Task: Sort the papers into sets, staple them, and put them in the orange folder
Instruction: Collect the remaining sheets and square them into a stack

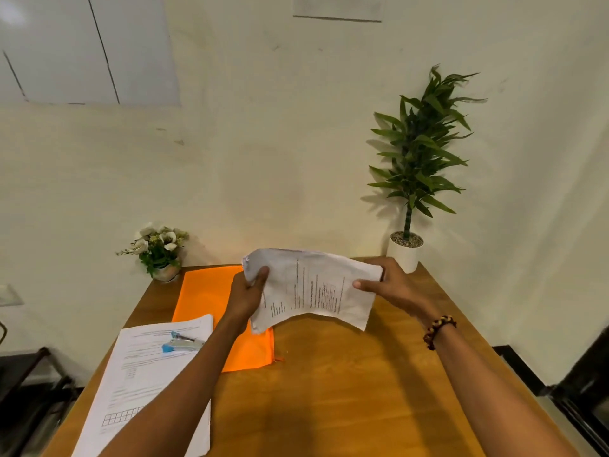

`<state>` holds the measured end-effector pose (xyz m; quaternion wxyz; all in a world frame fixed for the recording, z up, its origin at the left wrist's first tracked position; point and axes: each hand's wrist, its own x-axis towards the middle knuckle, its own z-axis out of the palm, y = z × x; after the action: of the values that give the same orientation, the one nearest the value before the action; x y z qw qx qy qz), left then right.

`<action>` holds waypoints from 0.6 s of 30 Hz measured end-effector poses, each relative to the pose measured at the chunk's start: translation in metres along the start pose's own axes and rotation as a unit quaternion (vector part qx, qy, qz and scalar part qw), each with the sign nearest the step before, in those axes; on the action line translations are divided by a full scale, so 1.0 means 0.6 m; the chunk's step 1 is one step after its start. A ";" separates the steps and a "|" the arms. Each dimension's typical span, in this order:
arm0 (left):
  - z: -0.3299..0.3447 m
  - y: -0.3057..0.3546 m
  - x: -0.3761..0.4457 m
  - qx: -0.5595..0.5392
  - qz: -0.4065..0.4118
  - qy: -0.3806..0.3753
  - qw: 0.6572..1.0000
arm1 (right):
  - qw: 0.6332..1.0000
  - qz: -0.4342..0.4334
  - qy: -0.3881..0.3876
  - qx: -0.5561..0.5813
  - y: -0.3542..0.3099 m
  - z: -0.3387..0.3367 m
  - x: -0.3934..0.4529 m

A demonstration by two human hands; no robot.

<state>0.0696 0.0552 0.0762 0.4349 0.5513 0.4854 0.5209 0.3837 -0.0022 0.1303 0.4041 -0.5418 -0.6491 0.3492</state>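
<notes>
We see a small office corner, a wooden bench (346, 390) against a plain cream wall (263, 143), printed white paper stack (145, 384), blue and silver stapler (183, 343), flat orange folder (204, 295), potted green plant (417, 159), small white flower arrangement (158, 249)

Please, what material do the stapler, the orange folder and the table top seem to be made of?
Stapler: probably grey metal with blue plastic ends; the middle part shines.
Orange folder: looks like matte plastic or fabric, in one even bright colour; I cannot tell which.
Table: wood or wood-look laminate, with visible grain and a slight sheen.
</notes>
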 end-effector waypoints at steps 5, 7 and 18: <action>0.030 -0.020 -0.019 -0.055 -0.019 0.007 0.998 | 0.986 0.031 0.058 0.151 0.036 0.051 -0.025; 0.044 -0.021 -0.026 -0.048 -0.011 -0.001 0.999 | 0.984 0.030 0.087 0.152 0.044 0.072 -0.026; 0.084 -0.095 -0.055 0.080 -0.032 -0.091 0.992 | 0.964 0.152 0.212 0.046 0.130 0.141 -0.035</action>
<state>0.1158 0.0325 0.0107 0.4479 0.6137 0.5013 0.4142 0.3417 -0.0107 0.0214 0.4987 -0.6768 -0.4419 0.3131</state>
